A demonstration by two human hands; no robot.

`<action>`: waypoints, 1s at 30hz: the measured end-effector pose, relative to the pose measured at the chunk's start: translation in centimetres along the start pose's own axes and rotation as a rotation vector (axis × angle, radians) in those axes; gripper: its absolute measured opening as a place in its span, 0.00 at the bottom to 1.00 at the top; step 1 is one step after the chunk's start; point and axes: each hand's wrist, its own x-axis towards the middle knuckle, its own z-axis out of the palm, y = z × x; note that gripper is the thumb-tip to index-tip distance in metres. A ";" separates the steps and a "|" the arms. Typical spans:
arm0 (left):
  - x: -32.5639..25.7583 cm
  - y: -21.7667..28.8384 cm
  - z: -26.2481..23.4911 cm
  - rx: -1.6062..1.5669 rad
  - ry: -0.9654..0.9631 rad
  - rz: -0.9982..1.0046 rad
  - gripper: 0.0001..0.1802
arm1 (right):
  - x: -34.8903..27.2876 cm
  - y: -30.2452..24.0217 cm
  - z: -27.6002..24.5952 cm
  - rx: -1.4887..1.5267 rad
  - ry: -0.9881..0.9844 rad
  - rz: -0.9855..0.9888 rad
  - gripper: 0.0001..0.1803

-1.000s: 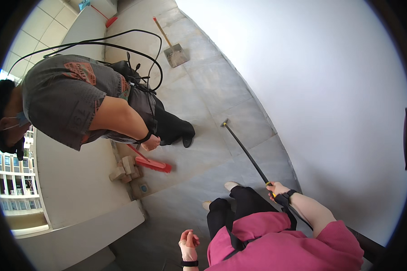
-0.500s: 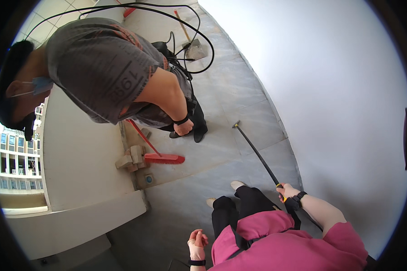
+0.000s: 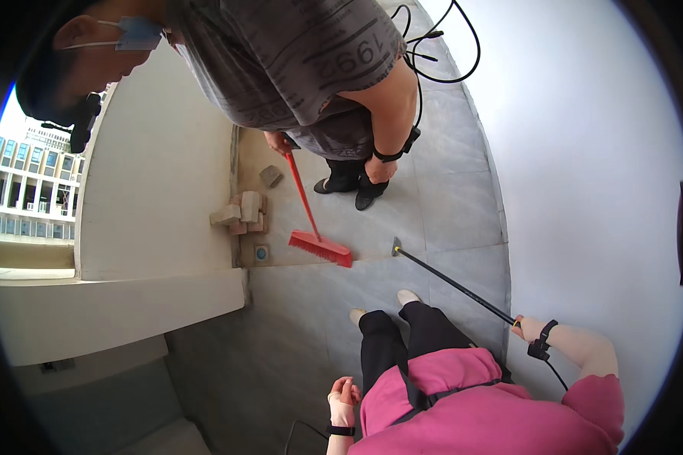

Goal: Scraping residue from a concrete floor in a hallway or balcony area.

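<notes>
Single head view, fisheye.
Looks steeply down from the person's head at the tiled floor (image 3: pixel 432 197); edges bend.

Floor: grey tiles (image 3: pixel 448 205) are running along a narrow balcony, with a small drain (image 3: pixel 261 252) sitting near the low wall.
Walls: a plain white wall (image 3: pixel 584 152) is rising on the right; a low white parapet (image 3: pixel 159 197) is closing the left side.
Corner: loose bricks (image 3: pixel 243 212) are lying stacked against the parapet.
Outside: tall buildings (image 3: pixel 23 174) are showing beyond the ledge.
Light: daylight is falling evenly.
</notes>
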 end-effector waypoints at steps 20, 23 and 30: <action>-1.1 -2.1 -0.3 -0.088 0.111 -0.067 0.06 | 7.3 3.4 -8.4 -0.303 0.197 -0.231 0.18; -1.0 -2.9 -0.8 -0.106 0.137 -0.080 0.07 | 8.7 4.0 -9.3 -0.343 0.187 -0.265 0.18; 0.2 -2.7 -1.0 -0.049 0.094 -0.071 0.07 | 13.7 -3.4 -6.7 -0.352 0.201 -0.366 0.21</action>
